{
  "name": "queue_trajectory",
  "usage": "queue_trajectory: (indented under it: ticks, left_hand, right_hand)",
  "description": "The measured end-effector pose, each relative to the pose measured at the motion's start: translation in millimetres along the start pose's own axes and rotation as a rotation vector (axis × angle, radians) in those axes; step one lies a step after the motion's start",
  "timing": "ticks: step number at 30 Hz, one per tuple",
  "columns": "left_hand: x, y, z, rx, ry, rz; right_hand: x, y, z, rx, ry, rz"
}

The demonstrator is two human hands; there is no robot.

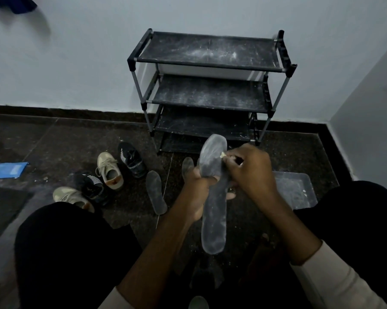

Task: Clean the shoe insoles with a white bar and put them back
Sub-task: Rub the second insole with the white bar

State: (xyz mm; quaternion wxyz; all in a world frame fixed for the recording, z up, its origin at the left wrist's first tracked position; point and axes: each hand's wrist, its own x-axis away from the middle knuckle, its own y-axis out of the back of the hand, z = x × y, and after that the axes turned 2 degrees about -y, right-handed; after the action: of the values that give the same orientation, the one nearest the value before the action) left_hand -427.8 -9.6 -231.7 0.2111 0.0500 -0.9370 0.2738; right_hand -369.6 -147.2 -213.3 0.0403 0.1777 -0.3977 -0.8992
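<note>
Left grip (197,186) closed round the middle of a grey insole (212,219), thumb on its front face, fingers wrapped behind. Insole held upright in front of me, between my knees, toe end up, heel end hanging low. It's clear of the floor and looks dusted pale.

Right grip (248,172) curled tight, pinching a small white bar (222,155) at the fingertips. Only a stub of it shows, pressed against the right edge of the insole near the toe end. Most of the bar is hidden in my fingers.

A second insole (156,192) lies flat on the dark floor just left of my left grip. A third insole (187,166) is partly hidden behind that grip; can't tell whether it lies flat. Another rounded grey piece (198,303) sits at the bottom edge, too cut off to tell what it is.

Four shoes to the left, clustered: a beige shoe (110,170) and a black shoe (132,160) side by side, with a black striped shoe (91,185) and another beige shoe (71,197) nearer my left knee.

Black shoe rack (208,85) stands against the wall ahead, shelves streaked with white dust. A clear plastic tray (297,188) sits on the floor behind my right grip, with white specks in it. Blue packet (5,170) on the floor far left.
</note>
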Motion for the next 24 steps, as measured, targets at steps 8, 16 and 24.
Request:
queue_trajectory:
  ticks: [8, 16, 24]
  left_hand:
    - [-6.1, 3.0, 4.0, -0.037, -0.013, -0.023]
    - [-9.2, 3.6, 4.4, -0.168, -0.063, -0.065]
    - [-6.8, -0.4, 3.7, -0.091, -0.061, 0.04]
  right_hand:
    - [6.6, -6.1, 4.0, -0.015, 0.068, 0.102]
    - [7.1, -11.4, 7.9, -0.008, 0.111, 0.128]
    - [-2.1, -9.6, 4.7, -0.048, 0.118, 0.097]
